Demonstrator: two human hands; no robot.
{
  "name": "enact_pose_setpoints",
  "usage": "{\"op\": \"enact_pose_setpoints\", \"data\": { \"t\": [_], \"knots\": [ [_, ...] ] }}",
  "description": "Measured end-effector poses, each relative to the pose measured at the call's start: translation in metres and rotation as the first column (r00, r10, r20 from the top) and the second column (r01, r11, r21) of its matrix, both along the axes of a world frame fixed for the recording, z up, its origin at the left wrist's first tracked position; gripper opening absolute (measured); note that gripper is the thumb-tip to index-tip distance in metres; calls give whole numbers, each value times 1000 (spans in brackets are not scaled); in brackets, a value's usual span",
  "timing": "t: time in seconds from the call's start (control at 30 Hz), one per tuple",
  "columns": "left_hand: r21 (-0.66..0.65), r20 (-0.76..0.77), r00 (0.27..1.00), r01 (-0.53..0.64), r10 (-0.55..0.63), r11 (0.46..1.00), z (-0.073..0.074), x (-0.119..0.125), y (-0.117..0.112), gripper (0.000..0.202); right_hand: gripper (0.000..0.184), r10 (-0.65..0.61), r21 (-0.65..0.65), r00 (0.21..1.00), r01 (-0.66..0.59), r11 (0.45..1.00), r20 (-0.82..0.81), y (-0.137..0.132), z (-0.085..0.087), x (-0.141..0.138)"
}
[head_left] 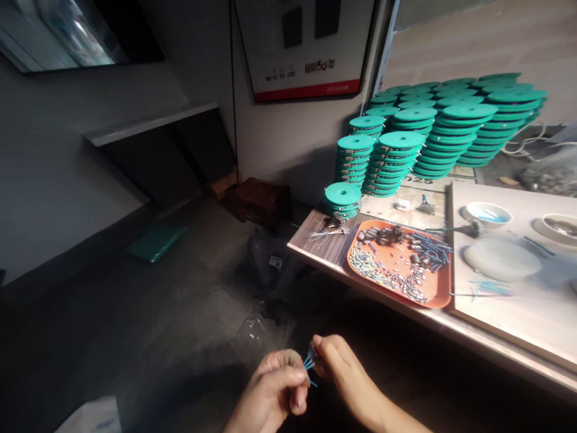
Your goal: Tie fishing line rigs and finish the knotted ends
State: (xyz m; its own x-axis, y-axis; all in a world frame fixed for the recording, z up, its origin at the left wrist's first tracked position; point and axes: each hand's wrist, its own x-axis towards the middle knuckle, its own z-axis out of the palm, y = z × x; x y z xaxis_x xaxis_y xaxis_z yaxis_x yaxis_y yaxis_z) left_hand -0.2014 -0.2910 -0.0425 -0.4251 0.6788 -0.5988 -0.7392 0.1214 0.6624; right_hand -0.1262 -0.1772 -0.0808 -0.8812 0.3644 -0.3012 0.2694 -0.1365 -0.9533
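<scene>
Several thin blue tube-like pieces (309, 362) fan out between my two hands, below the table's front edge. My left hand (274, 385) is closed in a pinch, its thumb and forefinger on the lower part of these pieces. One blue end pokes out under the thumb. Close beside it, my right hand (340, 364) is also closed, with its fingertips curled at the upper end of the same pieces. Its fingers partly hide what they grip. Both hands are held in the air over the dark floor.
An orange tray (444, 288) of small metal parts and blue and yellowish tubes sits on the table (315, 249). Behind it rise stacks of green spools (401, 139). A board (554, 300) at right carries a white bowl (489, 213) and a round translucent lid-like disc (502, 258).
</scene>
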Motion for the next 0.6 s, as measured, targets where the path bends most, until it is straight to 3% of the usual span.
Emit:
{"op": "enact_pose_setpoints", "data": {
  "t": [0.1, 0.23, 0.33, 0.4, 0.6],
  "knots": [
    [-5, 3, 1000, 8, -8, 1000, 0, 1, -1, 15, 50, -11, -31, 1000, 12, 999, 19, 1, 1, -1],
    [-17, -16, 1000, -7, 7, 1000, 2, 1, 0, 16, 51, -61, -197, 998, 59, 979, -6, 5, 0, -4],
    [-50, -150, 988, -29, 21, 998, 3, 1, 1, 17, 52, -36, -322, 992, -5, 947, -124, 8, 1, -4],
    [-76, -277, 961, -34, 11, 997, 1, 1, 1, 20, 42, -29, -372, 983, -42, 927, -183, 7, 6, -3],
    [-134, -523, 850, -2, -68, 991, -6, 2, -2, 30, 32, -71, -382, 983, 1, 924, -170, 0, 17, -2]
  ]
}}
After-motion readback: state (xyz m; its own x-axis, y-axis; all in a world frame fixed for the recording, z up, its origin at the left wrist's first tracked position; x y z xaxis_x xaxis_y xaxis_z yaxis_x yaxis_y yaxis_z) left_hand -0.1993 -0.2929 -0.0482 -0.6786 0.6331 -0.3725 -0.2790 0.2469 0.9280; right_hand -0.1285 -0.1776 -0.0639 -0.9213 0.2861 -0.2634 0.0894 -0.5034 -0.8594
